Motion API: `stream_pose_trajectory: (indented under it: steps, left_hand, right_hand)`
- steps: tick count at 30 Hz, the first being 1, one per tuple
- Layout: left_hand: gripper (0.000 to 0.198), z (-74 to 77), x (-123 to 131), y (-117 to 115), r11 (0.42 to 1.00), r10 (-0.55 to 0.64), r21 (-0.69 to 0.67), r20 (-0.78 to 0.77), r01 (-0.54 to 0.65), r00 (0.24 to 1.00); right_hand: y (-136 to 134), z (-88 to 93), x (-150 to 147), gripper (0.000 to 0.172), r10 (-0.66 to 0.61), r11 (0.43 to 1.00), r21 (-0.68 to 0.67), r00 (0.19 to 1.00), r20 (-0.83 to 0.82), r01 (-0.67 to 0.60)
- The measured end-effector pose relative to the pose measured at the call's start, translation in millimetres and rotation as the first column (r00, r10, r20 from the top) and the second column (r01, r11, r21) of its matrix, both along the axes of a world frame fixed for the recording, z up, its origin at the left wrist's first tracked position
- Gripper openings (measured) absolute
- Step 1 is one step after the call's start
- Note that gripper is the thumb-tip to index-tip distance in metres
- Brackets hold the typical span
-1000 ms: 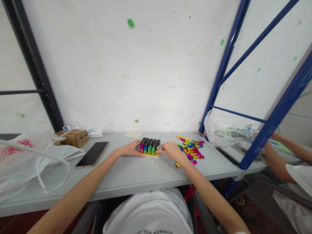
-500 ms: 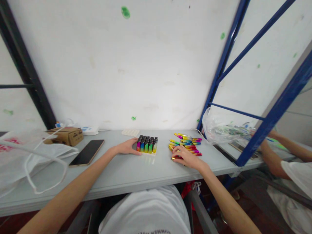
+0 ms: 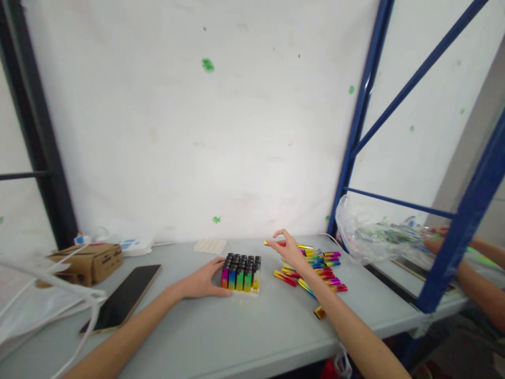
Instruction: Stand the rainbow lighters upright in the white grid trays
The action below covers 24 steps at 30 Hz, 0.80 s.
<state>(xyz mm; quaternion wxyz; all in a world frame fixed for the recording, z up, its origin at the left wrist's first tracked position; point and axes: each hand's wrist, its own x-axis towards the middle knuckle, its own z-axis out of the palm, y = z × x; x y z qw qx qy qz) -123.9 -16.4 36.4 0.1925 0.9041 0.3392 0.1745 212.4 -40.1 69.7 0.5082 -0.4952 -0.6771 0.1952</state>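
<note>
Black-topped lighters (image 3: 240,272) with rainbow-coloured bodies stand upright in tight rows in a low white tray (image 3: 252,292). My left hand (image 3: 205,279) curves around the left side of this block, thumb at the front corner and fingers behind. To the right lies a loose pile of shiny metallic sleeves (image 3: 323,271) in red, yellow, blue and magenta. Above the pile's left side, my right hand (image 3: 290,250) pinches a red and yellow metallic sleeve (image 3: 279,243) between thumb and finger. One gold sleeve (image 3: 319,312) lies apart, beside my right forearm.
An empty white slotted tray (image 3: 210,246) lies near the wall. At left are a black phone (image 3: 126,295), a cardboard box (image 3: 94,260) and a white plastic bag (image 3: 35,305). Blue rack posts (image 3: 453,252) stand right; beyond them are a clear bag (image 3: 379,237) and another person's arms (image 3: 479,279).
My right hand has lifted from the pile's front and moved up and away from me with a sleeve. My left hand stays at the lighters. The camera view has tilted up.
</note>
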Motion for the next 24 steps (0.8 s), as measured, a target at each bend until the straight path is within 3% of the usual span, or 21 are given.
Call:
stream_pose_trajectory:
  steps: [6, 9, 11, 14, 19, 24]
  left_hand:
    - [0.098, -0.9, 0.6, 5.4, 1.0, -0.024, 0.01, 0.005, 0.024, 1.0]
    - [0.098, 0.7, 2.5, 6.0, 1.0, -0.012, 0.005, -0.025, 0.012, 1.0]
    - [0.096, -0.6, 3.4, 4.9, 1.0, 0.009, 0.005, -0.02, -0.009, 1.0]
    - [0.094, -3.7, 3.8, 2.3, 1.0, 0.015, 0.004, -0.027, -0.015, 1.0]
    - [0.097, -4.1, 4.2, 1.4, 0.999, 0.036, -0.006, -0.044, -0.036, 0.998]
    - [0.096, 0.9, 6.1, 0.1, 1.0, 0.015, -0.009, -0.034, -0.015, 0.999]
  right_hand:
    - [24.8, -15.3, 12.2, 0.057, -0.044, 0.992, -0.123, 0.987, -0.154, 0.025]
    - [16.6, -19.4, 12.5, 0.061, 0.07, 0.979, -0.162, 0.952, -0.299, -0.123]
    - [7.8, -18.6, 10.2, 0.059, 0.178, 0.938, -0.216, 0.91, -0.374, -0.272]
    - [-2.7, -14.7, 5.4, 0.055, 0.272, 0.884, -0.273, 0.891, -0.363, -0.38]
    - [-6.6, -12.7, -5.6, 0.053, 0.231, 0.948, -0.178, 0.955, -0.186, -0.264]
    - [-10.4, -16.3, -18.7, 0.047, 0.179, 0.961, -0.161, 0.951, -0.251, -0.223]
